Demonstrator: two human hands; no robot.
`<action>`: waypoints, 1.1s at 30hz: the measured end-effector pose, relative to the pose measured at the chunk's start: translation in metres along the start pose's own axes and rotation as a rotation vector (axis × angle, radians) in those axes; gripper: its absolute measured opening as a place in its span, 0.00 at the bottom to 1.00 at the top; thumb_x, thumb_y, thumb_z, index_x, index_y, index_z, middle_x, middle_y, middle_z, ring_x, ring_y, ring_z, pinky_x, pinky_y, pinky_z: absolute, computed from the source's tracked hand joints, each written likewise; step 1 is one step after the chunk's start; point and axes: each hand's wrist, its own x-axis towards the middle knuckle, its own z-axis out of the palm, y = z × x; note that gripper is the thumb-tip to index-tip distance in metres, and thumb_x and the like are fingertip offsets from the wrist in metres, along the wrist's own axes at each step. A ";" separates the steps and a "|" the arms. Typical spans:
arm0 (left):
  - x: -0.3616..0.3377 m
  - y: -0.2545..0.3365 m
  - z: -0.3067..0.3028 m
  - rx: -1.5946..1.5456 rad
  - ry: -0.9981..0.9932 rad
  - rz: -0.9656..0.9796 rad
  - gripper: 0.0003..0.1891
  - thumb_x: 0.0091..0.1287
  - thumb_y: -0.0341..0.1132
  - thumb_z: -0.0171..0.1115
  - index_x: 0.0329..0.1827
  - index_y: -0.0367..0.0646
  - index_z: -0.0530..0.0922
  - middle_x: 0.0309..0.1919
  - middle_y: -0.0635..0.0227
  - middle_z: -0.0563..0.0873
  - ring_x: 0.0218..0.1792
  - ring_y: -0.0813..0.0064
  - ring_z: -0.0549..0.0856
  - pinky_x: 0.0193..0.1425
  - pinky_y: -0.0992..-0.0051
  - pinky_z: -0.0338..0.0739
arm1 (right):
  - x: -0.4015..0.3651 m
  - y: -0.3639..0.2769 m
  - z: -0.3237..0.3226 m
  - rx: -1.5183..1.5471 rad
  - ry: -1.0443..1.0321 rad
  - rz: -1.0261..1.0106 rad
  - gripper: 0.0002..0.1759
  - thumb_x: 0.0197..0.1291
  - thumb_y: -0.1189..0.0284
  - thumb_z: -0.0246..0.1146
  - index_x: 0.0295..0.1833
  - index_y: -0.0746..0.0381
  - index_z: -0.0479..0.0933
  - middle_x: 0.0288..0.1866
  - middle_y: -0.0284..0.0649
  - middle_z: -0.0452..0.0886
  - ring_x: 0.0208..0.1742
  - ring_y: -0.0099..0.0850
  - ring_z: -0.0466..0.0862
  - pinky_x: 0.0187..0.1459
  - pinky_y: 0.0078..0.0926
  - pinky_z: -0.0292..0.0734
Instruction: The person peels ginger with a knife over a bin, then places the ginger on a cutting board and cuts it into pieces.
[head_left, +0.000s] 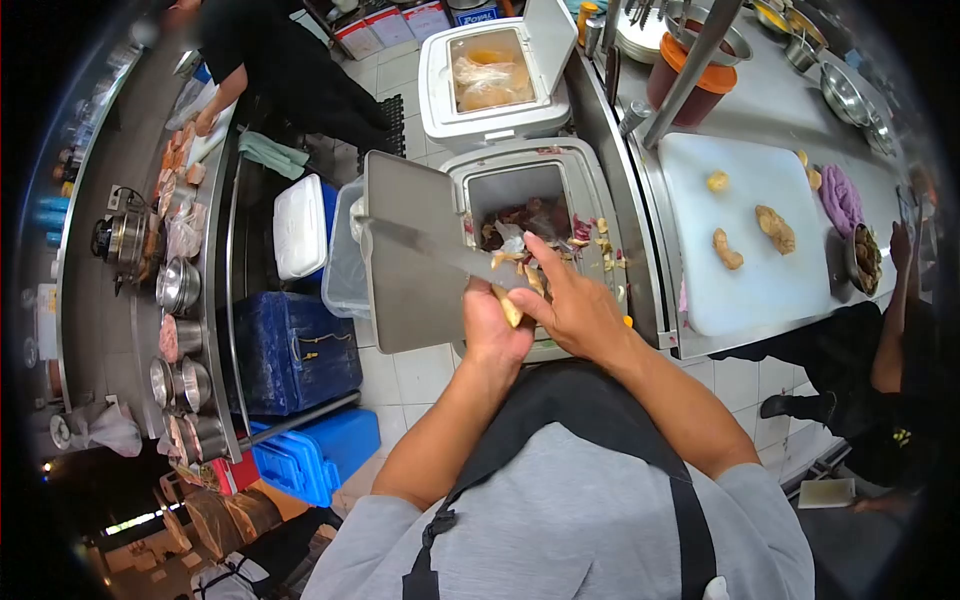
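My left hand (495, 328) is closed around a pale, partly peeled piece of ginger (511, 308). My right hand (580, 305) grips a knife (435, 247), its handle hidden by the fingers. The wide blade is smeared by motion and points left, with its near end by the ginger. Both hands are over an open grey bin (600, 200) that holds scraps and a plastic bag. Peelings (604, 245) lie scattered on its right rim. On a white cutting board (700, 290) to the right are more ginger pieces (775, 230), (727, 249).
The bin's lid (415, 290) hangs open at left. Behind stands a white cooler (440, 100) with bagged contents. A steel counter (655, 170) carries a red container (670, 95) and a purple cloth (842, 200). Co-workers stand at far left and right. Blue boxes (300, 350) sit at left.
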 end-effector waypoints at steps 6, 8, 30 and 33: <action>0.036 0.030 -0.030 -0.053 -0.235 -0.085 0.13 0.66 0.44 0.56 0.28 0.47 0.71 0.22 0.66 0.76 0.25 0.67 0.77 0.29 0.68 0.73 | -0.018 0.009 0.015 -0.024 0.007 -0.142 0.42 0.66 0.44 0.58 0.77 0.58 0.58 0.53 0.55 0.81 0.48 0.55 0.83 0.46 0.48 0.79; 0.030 0.027 -0.027 -0.047 -0.220 -0.064 0.13 0.66 0.44 0.56 0.28 0.47 0.72 0.23 0.67 0.77 0.26 0.67 0.78 0.31 0.68 0.74 | -0.016 0.013 0.018 -0.011 0.081 -0.213 0.41 0.66 0.45 0.57 0.76 0.58 0.58 0.43 0.56 0.84 0.41 0.56 0.84 0.43 0.50 0.79; 0.037 0.025 -0.038 0.142 -0.175 -0.046 0.11 0.67 0.42 0.55 0.30 0.46 0.74 0.23 0.68 0.79 0.27 0.70 0.80 0.36 0.69 0.78 | -0.022 0.006 0.009 -0.062 0.006 -0.172 0.41 0.66 0.44 0.56 0.77 0.55 0.57 0.45 0.54 0.83 0.41 0.55 0.84 0.44 0.49 0.79; 0.029 0.017 -0.038 0.121 -0.098 -0.072 0.11 0.68 0.42 0.54 0.32 0.45 0.75 0.24 0.68 0.80 0.28 0.69 0.81 0.38 0.67 0.79 | -0.020 0.001 0.001 -0.132 -0.094 -0.104 0.42 0.66 0.46 0.58 0.76 0.60 0.57 0.60 0.54 0.79 0.51 0.55 0.82 0.48 0.48 0.78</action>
